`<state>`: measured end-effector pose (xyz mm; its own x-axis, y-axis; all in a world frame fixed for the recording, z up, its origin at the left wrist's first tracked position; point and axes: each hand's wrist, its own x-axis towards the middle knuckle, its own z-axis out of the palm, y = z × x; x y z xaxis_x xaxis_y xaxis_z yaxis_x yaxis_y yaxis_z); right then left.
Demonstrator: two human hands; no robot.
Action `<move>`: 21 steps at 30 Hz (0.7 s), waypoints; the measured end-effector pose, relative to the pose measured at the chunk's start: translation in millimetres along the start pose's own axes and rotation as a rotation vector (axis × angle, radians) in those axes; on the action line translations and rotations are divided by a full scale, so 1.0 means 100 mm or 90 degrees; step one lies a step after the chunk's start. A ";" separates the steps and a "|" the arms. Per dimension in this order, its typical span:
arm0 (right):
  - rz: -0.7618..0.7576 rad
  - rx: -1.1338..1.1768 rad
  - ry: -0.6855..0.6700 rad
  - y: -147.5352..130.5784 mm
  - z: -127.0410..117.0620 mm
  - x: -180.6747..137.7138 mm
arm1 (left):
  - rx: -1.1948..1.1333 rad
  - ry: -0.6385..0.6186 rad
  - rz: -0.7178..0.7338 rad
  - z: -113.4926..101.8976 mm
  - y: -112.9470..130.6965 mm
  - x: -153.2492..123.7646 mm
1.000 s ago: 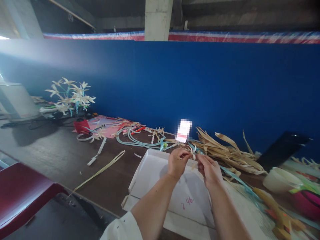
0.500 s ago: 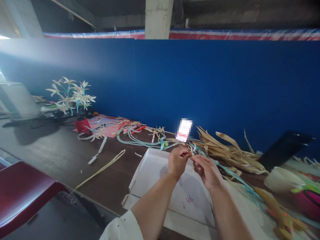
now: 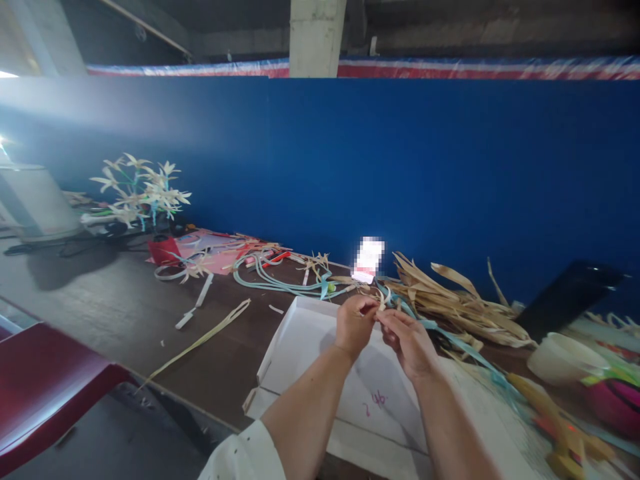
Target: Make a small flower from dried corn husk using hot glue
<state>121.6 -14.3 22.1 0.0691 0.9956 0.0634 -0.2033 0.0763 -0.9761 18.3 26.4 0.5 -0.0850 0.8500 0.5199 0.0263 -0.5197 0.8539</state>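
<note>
Head view: my left hand (image 3: 354, 325) and right hand (image 3: 407, 342) meet above the far edge of the white cardboard tray (image 3: 300, 333). Both have fingers curled tight, thumb and fingertips pinched on a small straw flower piece (image 3: 383, 300) held between them, just over the tray's back rim. A light blue ribbon (image 3: 450, 340) trails from the pinch toward the right across the table. Behind the hands, a pile of dried straw leaves (image 3: 450, 297) lies against the blue partition (image 3: 400, 173). Left of the tray: loose pale green cords (image 3: 270, 277), a long straw strip (image 3: 205, 340) on the dark table (image 3: 100, 313). Far left, a bunch of finished straw flowers (image 3: 143, 190). Right edge, a white bowl (image 3: 563, 357), blurred.
</note>
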 end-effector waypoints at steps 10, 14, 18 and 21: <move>0.009 -0.007 -0.010 0.03 0.00 0.01 | -0.033 0.003 -0.017 0.01 0.01 0.00; 0.013 -0.007 -0.008 0.04 -0.01 0.03 | -0.044 0.001 -0.016 0.01 0.02 0.00; 0.014 -0.010 -0.009 0.05 -0.01 0.02 | -0.063 0.002 -0.038 0.01 0.03 0.00; -0.002 -0.030 -0.003 0.04 0.00 0.02 | -0.072 -0.001 -0.068 0.02 0.02 0.00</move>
<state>121.1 -12.3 18.0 0.0654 0.9956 0.0678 -0.1568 0.0773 -0.9846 20.3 25.8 2.4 -0.0795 0.9013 0.4258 -0.0951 -0.4321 0.8968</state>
